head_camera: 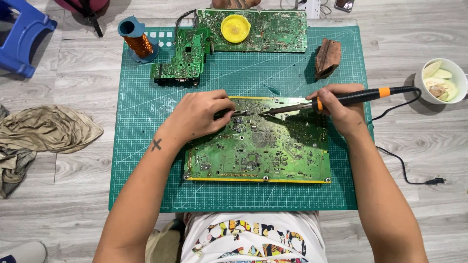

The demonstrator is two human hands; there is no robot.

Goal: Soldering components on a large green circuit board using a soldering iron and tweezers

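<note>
A large green circuit board (258, 151) lies on a green cutting mat (146, 160) on the floor. My left hand (197, 114) rests on the board's upper left part and grips thin metal tweezers (242, 113), whose tips point right. My right hand (341, 109) holds a soldering iron (360, 97) with a black and orange handle. Its metal tip (273, 111) points left and meets the tweezer tips over the board's upper middle.
At the mat's far edge lie a small green board (183, 58), a long board (273, 34) with a yellow round lid (235, 28), a copper wire spool (138, 41) and a brown block (327, 57). A white bowl (443, 80) stands right, a cloth (46, 129) left, a blue stool (19, 34) far left.
</note>
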